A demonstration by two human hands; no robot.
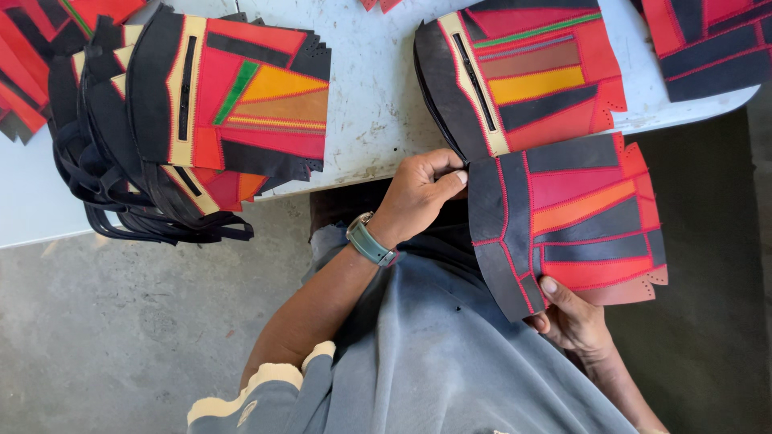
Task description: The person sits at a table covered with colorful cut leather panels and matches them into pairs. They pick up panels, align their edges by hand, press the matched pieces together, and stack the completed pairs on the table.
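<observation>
The left hand (422,193), at the centre of the frame, pinches the upper left corner of a patchwork leather panel of black, red and orange pieces (571,221), while the right hand (572,317), lower right, grips its bottom edge with the thumb on top. The panel hangs just off the edge of the white table (374,96), below a similar zippered panel (523,76). A stack of like panels with black straps (185,120) lies upper left.
</observation>
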